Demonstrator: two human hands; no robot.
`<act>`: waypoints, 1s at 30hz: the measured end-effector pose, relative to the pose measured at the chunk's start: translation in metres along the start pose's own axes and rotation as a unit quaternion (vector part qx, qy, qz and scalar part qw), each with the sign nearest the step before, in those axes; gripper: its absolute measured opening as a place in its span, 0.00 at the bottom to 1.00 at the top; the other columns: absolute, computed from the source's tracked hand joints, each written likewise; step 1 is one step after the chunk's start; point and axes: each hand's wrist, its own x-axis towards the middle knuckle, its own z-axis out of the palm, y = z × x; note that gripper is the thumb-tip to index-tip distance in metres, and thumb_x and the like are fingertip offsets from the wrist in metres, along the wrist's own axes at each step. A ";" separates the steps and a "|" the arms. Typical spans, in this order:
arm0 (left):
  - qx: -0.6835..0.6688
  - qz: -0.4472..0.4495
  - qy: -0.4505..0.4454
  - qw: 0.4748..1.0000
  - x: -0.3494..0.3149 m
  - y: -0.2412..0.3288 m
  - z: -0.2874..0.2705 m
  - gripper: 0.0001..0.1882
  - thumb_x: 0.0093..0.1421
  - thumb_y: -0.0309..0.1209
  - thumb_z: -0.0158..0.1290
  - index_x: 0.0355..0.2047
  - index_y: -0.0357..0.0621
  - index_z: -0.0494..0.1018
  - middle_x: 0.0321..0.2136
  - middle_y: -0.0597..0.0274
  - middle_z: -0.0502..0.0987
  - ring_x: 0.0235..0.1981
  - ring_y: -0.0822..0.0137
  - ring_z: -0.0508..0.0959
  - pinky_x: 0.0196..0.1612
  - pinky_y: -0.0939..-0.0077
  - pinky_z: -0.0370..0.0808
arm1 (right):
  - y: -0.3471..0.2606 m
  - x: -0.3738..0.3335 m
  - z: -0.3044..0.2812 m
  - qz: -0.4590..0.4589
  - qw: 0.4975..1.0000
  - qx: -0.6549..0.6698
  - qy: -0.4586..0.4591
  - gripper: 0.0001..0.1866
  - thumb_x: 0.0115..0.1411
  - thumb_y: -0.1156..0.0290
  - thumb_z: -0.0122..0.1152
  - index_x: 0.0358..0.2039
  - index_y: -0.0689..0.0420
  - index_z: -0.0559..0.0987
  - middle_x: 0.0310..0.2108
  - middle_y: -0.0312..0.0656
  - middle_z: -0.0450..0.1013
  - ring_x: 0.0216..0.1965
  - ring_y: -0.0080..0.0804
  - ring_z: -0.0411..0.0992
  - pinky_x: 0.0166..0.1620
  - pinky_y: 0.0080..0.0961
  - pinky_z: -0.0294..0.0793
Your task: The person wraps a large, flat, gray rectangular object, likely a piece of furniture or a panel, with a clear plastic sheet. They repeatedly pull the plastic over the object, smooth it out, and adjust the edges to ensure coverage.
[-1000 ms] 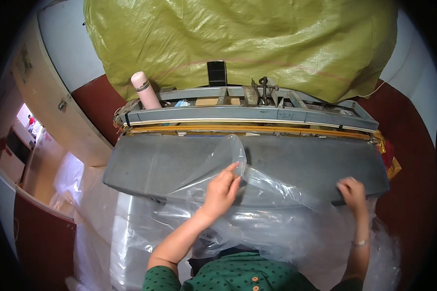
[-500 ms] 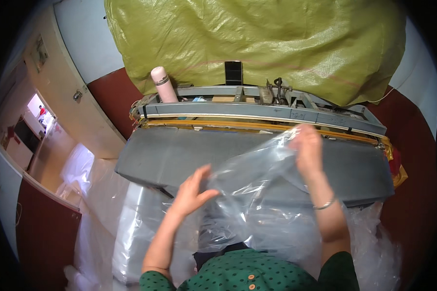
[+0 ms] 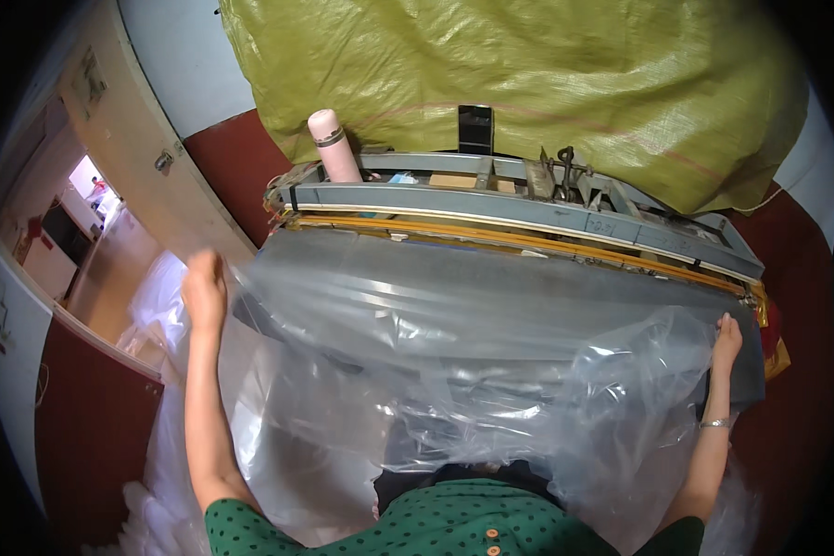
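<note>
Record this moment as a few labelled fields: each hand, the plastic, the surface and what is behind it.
Left hand: closed on the clear, thin plastic sheet, out past the surface's left end
Right hand: fingers closed on the sheet near the right end
Sheet state: spread between the hands, wrinkled, more bunched toward the right
Surface: long grey flat-topped block, partly under the sheet
Behind: grey metal frame, pink cylindrical bottle, black rectangular object
Backdrop: yellow-green woven tarp

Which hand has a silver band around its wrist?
The right hand, holding the plastic sheet: the silver band circles its wrist, while the left hand has a bare wrist.
</note>
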 end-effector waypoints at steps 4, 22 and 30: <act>-0.094 0.049 0.323 0.941 0.064 0.111 -0.017 0.05 0.50 0.22 0.52 0.29 0.41 0.68 0.27 0.54 0.70 0.30 0.53 0.70 0.34 0.63 0.68 | 0.061 0.019 -0.031 -0.061 0.982 -0.154 0.084 0.17 0.62 0.60 0.46 0.27 0.62 0.72 0.22 0.44 0.68 0.24 0.33 0.65 0.30 0.28 0.64; -0.032 -0.338 -0.378 0.861 -0.023 -0.025 0.163 0.33 0.57 0.60 0.36 0.59 0.62 0.56 0.61 0.66 0.51 0.62 0.48 0.47 0.59 0.45 0.42 | 0.147 0.083 -0.110 0.066 0.828 -0.555 -0.041 0.20 0.64 0.59 0.39 0.47 0.62 0.65 0.42 0.59 0.69 0.43 0.57 0.67 0.42 0.44 0.65; -0.268 -0.366 0.055 0.890 -0.087 -0.131 0.127 0.27 0.62 0.43 0.39 0.54 0.33 0.60 0.54 0.48 0.63 0.56 0.58 0.62 0.57 0.70 0.57 | 0.118 0.163 -0.160 0.031 0.911 -0.408 -0.045 0.20 0.59 0.62 0.50 0.46 0.65 0.67 0.39 0.54 0.71 0.43 0.44 0.69 0.46 0.35 0.65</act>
